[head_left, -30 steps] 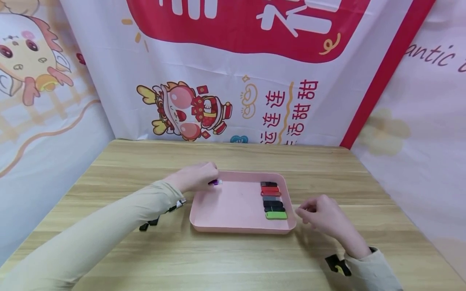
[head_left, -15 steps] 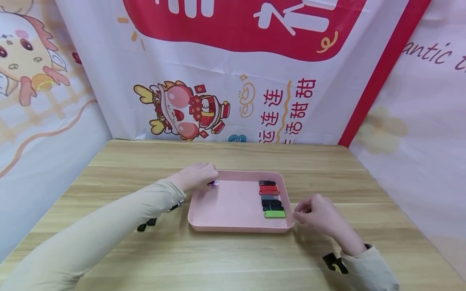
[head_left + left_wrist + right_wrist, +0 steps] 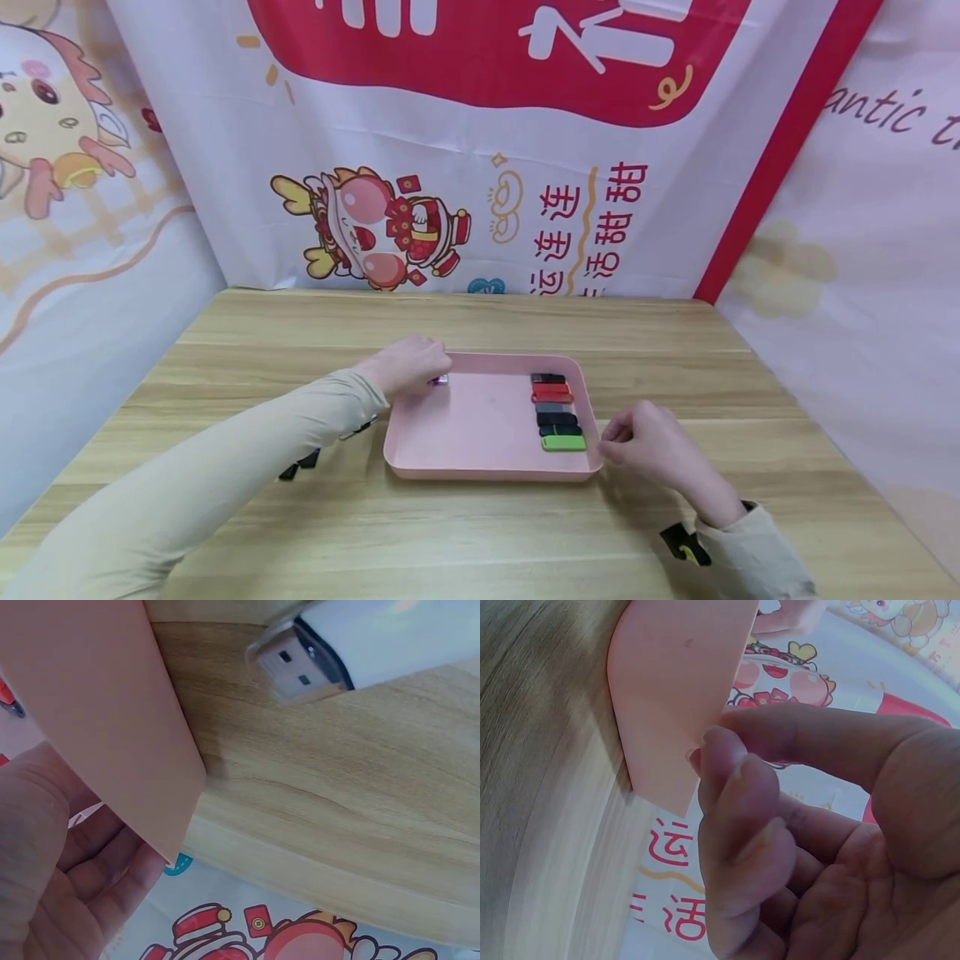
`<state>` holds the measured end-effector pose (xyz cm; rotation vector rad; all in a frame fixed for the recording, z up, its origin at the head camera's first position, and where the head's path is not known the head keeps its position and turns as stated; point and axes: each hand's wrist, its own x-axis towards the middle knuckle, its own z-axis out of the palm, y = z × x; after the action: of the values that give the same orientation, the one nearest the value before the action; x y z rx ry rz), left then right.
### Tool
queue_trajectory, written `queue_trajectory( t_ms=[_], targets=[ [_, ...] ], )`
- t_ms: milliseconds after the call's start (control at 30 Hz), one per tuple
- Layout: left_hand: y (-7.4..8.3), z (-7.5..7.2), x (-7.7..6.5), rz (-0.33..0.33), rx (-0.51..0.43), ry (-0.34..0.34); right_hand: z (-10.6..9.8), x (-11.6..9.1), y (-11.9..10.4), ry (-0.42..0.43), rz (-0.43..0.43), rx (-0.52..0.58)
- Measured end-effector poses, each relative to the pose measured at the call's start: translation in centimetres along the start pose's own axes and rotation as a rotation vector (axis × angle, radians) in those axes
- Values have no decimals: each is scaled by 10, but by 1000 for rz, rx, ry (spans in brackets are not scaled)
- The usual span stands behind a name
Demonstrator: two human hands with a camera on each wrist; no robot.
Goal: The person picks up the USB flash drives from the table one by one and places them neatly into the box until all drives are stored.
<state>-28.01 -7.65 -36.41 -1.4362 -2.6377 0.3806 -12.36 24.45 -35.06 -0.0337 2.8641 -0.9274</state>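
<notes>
My left hand (image 3: 408, 365) reaches over the back left corner of the pink tray (image 3: 491, 475). It pinches a small purple USB stick (image 3: 439, 380), mostly hidden by the fingers, against the tray floor or just above it; which one I cannot tell. In the left wrist view the left hand (image 3: 71, 877) hangs over the tray wall. My right hand (image 3: 647, 446) is beside the tray's right wall with fingers loosely curled and nothing in them. In the right wrist view its fingertips are at the tray wall (image 3: 679, 682); contact is unclear.
Several USB sticks, including a red one (image 3: 552, 393) and a green one (image 3: 564, 443), form a column along the tray's right side. Left of the tray are a white USB stick (image 3: 405, 637) and small black pieces (image 3: 300, 463) on the wooden table (image 3: 450, 542). Printed cloth hangs behind.
The whole head view has drifted slightly left. The left hand has shifted a little relative to the tray, covering more of the purple USB stick. The right hand stays beside the tray wall.
</notes>
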Motion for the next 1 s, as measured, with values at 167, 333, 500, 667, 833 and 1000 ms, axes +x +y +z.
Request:
queue_trajectory(
  t_ms=[167,333,500,667,833,1000],
  targets=[
    [-1,3,0,-6,3,13,0,-1,-3,-3,9,-5],
    [-2,6,1,2,32,41,0,-1,-5,-6,-12,-9],
    [-2,7,3,1,65,55,0,-1,-4,-1,-12,-11],
    [-1,8,2,-11,91,55,1,-1,-4,-4,0,-9],
    [1,7,0,-35,80,74,1,-1,-5,-7,-2,-7],
    [3,-4,-5,-81,19,92,0,-1,-3,-3,-2,-2]
  ],
)
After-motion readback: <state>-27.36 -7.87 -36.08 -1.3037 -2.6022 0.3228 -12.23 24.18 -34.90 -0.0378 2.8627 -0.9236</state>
